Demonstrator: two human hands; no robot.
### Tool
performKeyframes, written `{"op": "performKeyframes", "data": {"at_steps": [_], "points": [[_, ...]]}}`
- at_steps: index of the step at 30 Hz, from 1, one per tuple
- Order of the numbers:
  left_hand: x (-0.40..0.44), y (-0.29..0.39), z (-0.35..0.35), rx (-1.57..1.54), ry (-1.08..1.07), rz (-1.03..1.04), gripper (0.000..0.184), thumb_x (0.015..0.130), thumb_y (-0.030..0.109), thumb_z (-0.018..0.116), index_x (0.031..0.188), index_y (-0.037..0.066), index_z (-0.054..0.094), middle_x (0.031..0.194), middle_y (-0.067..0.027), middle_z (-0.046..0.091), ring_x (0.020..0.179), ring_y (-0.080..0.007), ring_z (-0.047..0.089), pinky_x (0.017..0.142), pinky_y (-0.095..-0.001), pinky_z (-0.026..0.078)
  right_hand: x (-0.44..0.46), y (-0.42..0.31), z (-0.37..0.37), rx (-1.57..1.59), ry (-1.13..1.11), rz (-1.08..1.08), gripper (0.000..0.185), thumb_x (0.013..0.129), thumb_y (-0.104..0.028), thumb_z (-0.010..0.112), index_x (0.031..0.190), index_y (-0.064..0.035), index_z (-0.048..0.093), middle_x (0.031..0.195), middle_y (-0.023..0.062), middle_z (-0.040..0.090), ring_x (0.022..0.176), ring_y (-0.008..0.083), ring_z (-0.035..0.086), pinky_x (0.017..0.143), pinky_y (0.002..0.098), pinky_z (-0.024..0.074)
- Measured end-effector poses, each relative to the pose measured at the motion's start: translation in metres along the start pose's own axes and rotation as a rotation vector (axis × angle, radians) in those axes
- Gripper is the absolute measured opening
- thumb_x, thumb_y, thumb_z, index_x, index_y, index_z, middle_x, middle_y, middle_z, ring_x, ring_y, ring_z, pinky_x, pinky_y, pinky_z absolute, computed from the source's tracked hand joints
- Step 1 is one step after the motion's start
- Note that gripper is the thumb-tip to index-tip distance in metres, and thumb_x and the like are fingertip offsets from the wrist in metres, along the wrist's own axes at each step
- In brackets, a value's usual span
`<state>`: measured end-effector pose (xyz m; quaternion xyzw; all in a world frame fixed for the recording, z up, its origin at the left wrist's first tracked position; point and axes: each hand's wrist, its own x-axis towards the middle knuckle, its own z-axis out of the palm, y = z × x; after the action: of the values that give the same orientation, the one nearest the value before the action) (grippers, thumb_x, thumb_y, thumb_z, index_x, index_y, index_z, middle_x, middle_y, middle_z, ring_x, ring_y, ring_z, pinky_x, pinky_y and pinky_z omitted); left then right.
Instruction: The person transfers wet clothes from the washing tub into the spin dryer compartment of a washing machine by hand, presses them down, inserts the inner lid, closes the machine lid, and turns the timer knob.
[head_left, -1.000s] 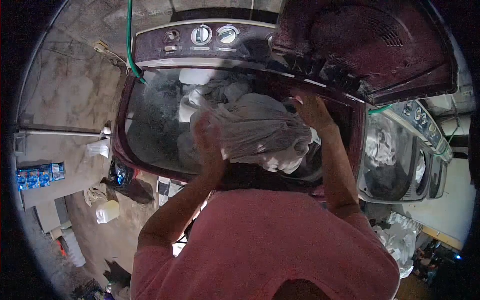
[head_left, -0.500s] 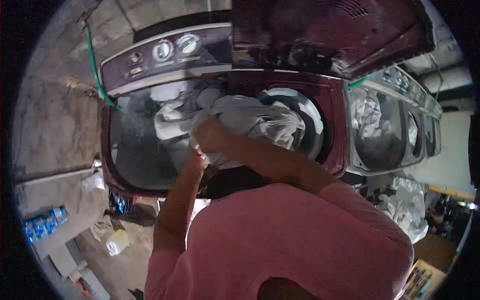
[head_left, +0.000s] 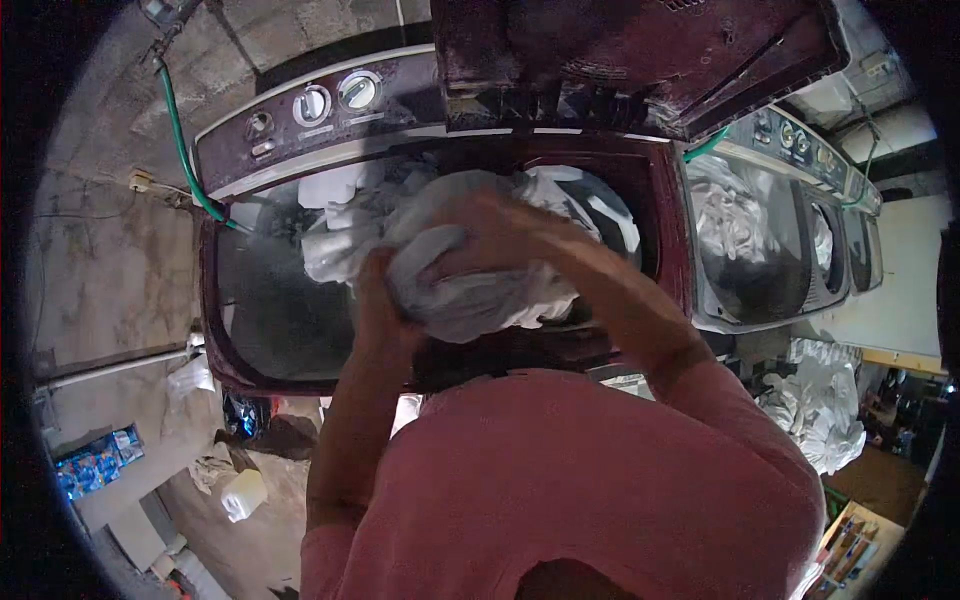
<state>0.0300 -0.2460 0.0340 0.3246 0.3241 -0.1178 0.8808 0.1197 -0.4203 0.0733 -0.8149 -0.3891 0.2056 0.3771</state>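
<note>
At the left end of the maroon washing machine (head_left: pixel 400 112), a green hose (head_left: pixel 176 125) hangs over the rim into the tub (head_left: pixel 265 315); a bump from the left arm (head_left: pixel 345 430) could dislodge it and wet the floor (head_left: pixel 205 510). Farther right, the left hand (head_left: pixel 385 305) is against the left side of a bundle of grey-white cloth (head_left: pixel 465 290), which lies between the two hands; a loose fold could slip away if support there weakened. The right hand (head_left: pixel 488 225) is over the bundle's upper part, and blur means I cannot tell whether either hand has closed on it. Beyond it, a pale-rimmed round opening (head_left: pixel 622 213) sits below the raised lid (head_left: pixel 640 75)
</note>
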Motion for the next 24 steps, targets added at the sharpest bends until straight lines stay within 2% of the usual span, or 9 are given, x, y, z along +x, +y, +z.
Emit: {"op": "performKeyframes", "data": {"at_steps": [1, 3, 4, 8, 12, 16, 18, 22, 24], "points": [[-0.013, -0.002, 0.022, 0.023, 0.005, 0.027, 0.04, 0.089, 0.032, 0.047, 0.115, 0.002, 0.051, 0.105, -0.0122, 0.059, 0.089, -0.0194, 0.058, 0.076, -0.0332, 0.047, -0.013, 0.002, -0.012, 0.134, -0.002, 0.105, 0.041, 0.065, -0.03, 0.077, 0.095, -0.0043, 0.065, 0.081, 0.009, 0.065, 0.065, 0.021, 0.057, 0.064, 0.0311, 0.0459], [-0.05, -0.007, 0.075, 0.105, -0.014, 0.101, 0.038, 0.087, 0.029, 0.051, 0.112, 0.001, 0.052, 0.102, -0.0116, 0.06, 0.088, -0.0184, 0.058, 0.073, -0.0329, 0.047, -0.046, 0.01, -0.035, 0.025, -0.052, 0.133, 0.05, 0.073, -0.039, 0.07, 0.104, -0.0011, 0.061, 0.092, 0.0112, 0.065, 0.074, 0.0201, 0.058, 0.07, 0.0307, 0.0455], [-0.048, -0.017, 0.083, 0.101, -0.001, 0.109, 0.038, 0.087, 0.029, 0.051, 0.112, 0.001, 0.052, 0.102, -0.0116, 0.06, 0.088, -0.0184, 0.058, 0.073, -0.0329, 0.047, -0.063, 0.022, -0.041, -0.018, -0.051, 0.251, 0.041, 0.074, -0.029, 0.072, 0.102, -0.0008, 0.062, 0.088, 0.007, 0.064, 0.071, 0.0169, 0.054, 0.068, 0.0292, 0.044], [-0.019, -0.058, 0.09, 0.297, -0.268, -0.073, 0.041, 0.082, 0.031, 0.064, 0.102, -0.003, 0.054, 0.104, -0.0139, 0.057, 0.096, -0.0227, 0.057, 0.08, -0.0347, 0.047, -0.121, 0.092, -0.046, 0.332, 0.223, 0.049, 0.038, 0.075, -0.016, 0.071, 0.108, -0.0009, 0.059, 0.101, 0.0065, 0.063, 0.085, 0.0179, 0.055, 0.076, 0.0304, 0.0452], [0.032, -0.107, 0.076, 0.715, -0.426, 0.028, 0.041, 0.085, 0.033, 0.06, 0.104, -0.003, 0.055, 0.109, -0.0141, 0.056, 0.098, -0.0206, 0.057, 0.083, -0.0343, 0.046, -0.143, 0.141, -0.004, 0.14, 0.323, 0.14, 0.047, 0.076, -0.018, 0.07, 0.117, -0.0024, 0.054, 0.117, 0.0107, 0.057, 0.102, 0.0212, 0.052, 0.09, 0.0319, 0.0417], [0.091, -0.159, 0.036, 1.224, -0.768, 1.146, 0.041, 0.091, 0.029, 0.05, 0.123, 0.003, 0.051, 0.105, -0.0106, 0.059, 0.082, -0.0224, 0.06, 0.075, -0.0369, 0.046, -0.144, 0.238, 0.075, 0.593, 0.467, 0.146, 0.054, 0.076, -0.017, 0.069, 0.124, -0.0046, 0.049, 0.127, 0.0128, 0.05, 0.114, 0.025, 0.047, 0.097, 0.0328, 0.0365], [0.052, -0.117, 0.064, 0.558, -0.43, -0.095, 0.039, 0.091, 0.029, 0.048, 0.119, 0.001, 0.053, 0.1, -0.0105, 0.062, 0.076, -0.0221, 0.061, 0.069, -0.0358, 0.047, -0.14, 0.215, 0.056, 0.545, 0.481, 0.16, 0.049, 0.076, -0.016, 0.068, 0.121, -0.0052, 0.051, 0.123, 0.0121, 0.051, 0.112, 0.0246, 0.048, 0.095, 0.033, 0.0377], [0.016, -0.049, 0.025, 0.345, -0.31, -0.234, 0.031, 0.088, 0.029, 0.052, 0.1, 0.003, 0.062, 0.094, -0.0102, 0.062, 0.076, -0.0187, 0.062, 0.071, -0.0299, 0.049, -0.128, 0.17, 0.004, 0.383, 0.464, 0.219, 0.034, 0.077, -0.011, 0.062, 0.111, -0.0079, 0.057, 0.11, 0.0094, 0.056, 0.1, 0.0229, 0.053, 0.083, 0.0338, 0.0423], [0.028, -0.038, -0.019, 0.494, -0.13, 0.473, 0.022, 0.087, 0.025, 0.05, 0.096, 0.007, 0.061, 0.081, -0.0061, 0.058, 0.066, -0.0174, 0.059, 0.06, -0.0286, 0.048, -0.104, 0.137, -0.005, 0.31, 0.447, 0.234, 0.028, 0.077, -0.008, 0.059, 0.105, -0.0092, 0.059, 0.103, 0.008, 0.059, 0.094, 0.022, 0.055, 0.077, 0.0342, 0.0446]]}}
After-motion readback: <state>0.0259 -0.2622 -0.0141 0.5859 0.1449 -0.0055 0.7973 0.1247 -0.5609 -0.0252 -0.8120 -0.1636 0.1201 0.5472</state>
